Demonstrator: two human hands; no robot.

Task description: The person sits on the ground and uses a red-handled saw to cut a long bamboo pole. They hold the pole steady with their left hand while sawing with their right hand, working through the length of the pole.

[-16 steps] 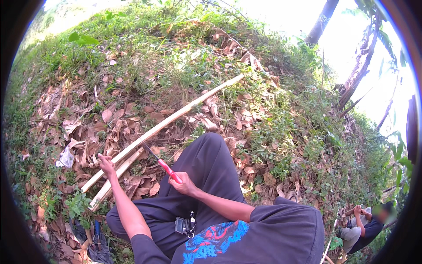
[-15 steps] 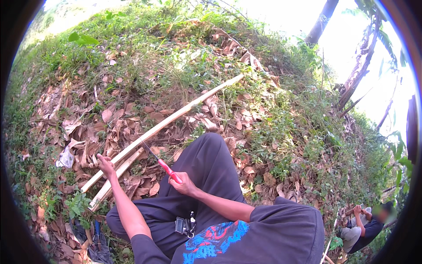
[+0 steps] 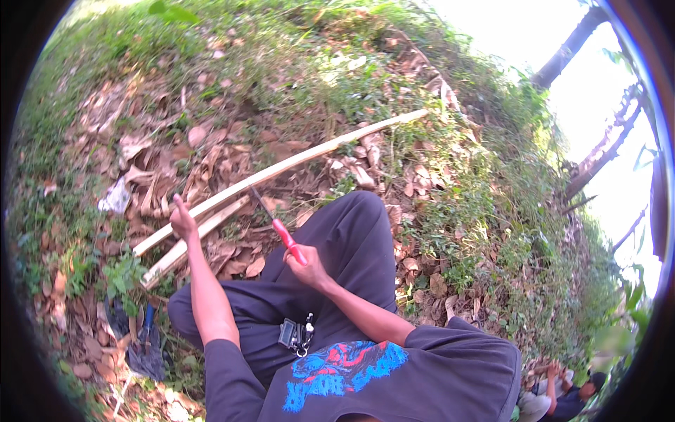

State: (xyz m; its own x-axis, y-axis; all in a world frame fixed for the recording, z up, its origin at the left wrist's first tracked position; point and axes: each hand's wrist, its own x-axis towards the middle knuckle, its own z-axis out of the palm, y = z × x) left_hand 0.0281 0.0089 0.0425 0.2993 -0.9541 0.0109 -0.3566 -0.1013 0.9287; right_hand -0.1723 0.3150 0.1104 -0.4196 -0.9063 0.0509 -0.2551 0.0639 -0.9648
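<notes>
A long pale stripped pole (image 3: pixel 309 152) slants from near my left knee up to the far right. My left hand (image 3: pixel 183 221) is closed round it close to its lower end. Below it lies a shorter pale piece of wood (image 3: pixel 211 225), almost alongside. My right hand (image 3: pixel 308 266), in front of my bent knee, grips a tool with a red handle (image 3: pixel 284 234). The tool's narrow dark blade (image 3: pixel 264 204) reaches the pole's near side; I cannot tell whether it is a knife or a small saw.
Dry brown leaves (image 3: pixel 218 172) and green weeds cover the sloping ground. A crumpled white scrap (image 3: pixel 116 197) lies at the left. Beside my left knee is a dark bag (image 3: pixel 146 355) with a blue-handled thing. Another person (image 3: pixel 566 397) sits at the lower right; tree trunks (image 3: pixel 568 49) stand beyond.
The view has shifted, so the pole and my hands appear higher and further right. Both hands keep their holds, and the blade stays at about the same part of the pole.
</notes>
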